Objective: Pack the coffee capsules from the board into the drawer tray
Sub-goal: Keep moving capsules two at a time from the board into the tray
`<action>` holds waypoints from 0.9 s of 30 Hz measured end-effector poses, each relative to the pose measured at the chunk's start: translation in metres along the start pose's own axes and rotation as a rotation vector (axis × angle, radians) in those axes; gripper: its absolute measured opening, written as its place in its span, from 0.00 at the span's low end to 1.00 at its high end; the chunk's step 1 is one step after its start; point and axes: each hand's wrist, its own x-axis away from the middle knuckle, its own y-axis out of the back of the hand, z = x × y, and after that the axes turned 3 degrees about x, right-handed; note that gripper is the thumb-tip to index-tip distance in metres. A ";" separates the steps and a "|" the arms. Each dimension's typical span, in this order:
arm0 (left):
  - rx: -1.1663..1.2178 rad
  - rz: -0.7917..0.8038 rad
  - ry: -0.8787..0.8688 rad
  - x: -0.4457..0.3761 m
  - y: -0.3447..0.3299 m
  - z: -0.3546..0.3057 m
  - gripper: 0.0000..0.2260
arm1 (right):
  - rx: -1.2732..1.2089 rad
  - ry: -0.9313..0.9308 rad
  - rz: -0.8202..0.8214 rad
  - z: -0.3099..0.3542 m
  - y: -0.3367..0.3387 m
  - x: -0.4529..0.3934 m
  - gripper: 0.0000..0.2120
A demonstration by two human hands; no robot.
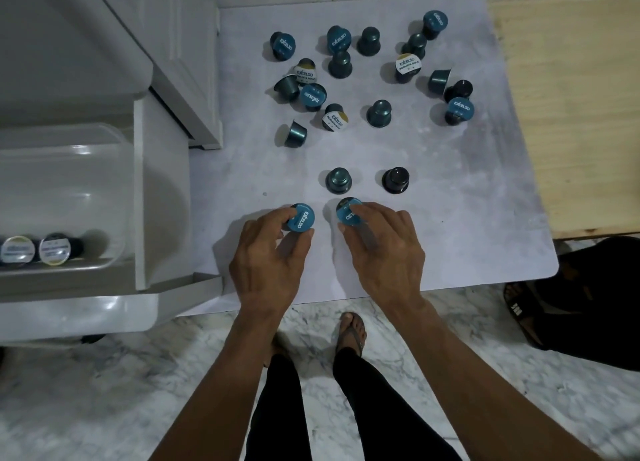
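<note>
Two bare forearms reached up from the bottom edge, legs and sandalled feet partly hidden beneath them. The left hand (268, 252) curled its thumb and fingers around a teal foil-lidded coffee capsule (301, 218); the right hand (384, 249) pinched a second teal capsule (349, 211), its lid partly covered by a finger. Both sat near the front of the pale marbled board (467, 190), with open room to their right. At left, the clear plastic drawer tray (114, 169), cut off by the frame, held two white-lidded capsules (38, 250).
</note>
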 end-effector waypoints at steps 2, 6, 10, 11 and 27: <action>-0.031 -0.013 -0.010 -0.001 -0.002 0.000 0.15 | -0.008 0.027 -0.016 -0.003 -0.004 0.003 0.12; -0.050 -0.035 -0.036 -0.002 -0.007 0.004 0.15 | -0.022 0.029 -0.022 -0.006 -0.008 0.003 0.12; 0.063 -0.043 -0.070 -0.003 -0.012 0.008 0.14 | -0.049 0.025 -0.040 -0.008 -0.009 0.002 0.12; 0.080 -0.046 -0.063 -0.003 -0.013 0.008 0.14 | -0.063 0.024 -0.042 -0.008 -0.009 0.003 0.12; 0.116 -0.155 -0.086 -0.037 0.167 -0.107 0.15 | -0.416 0.080 -0.113 0.126 0.109 -0.053 0.13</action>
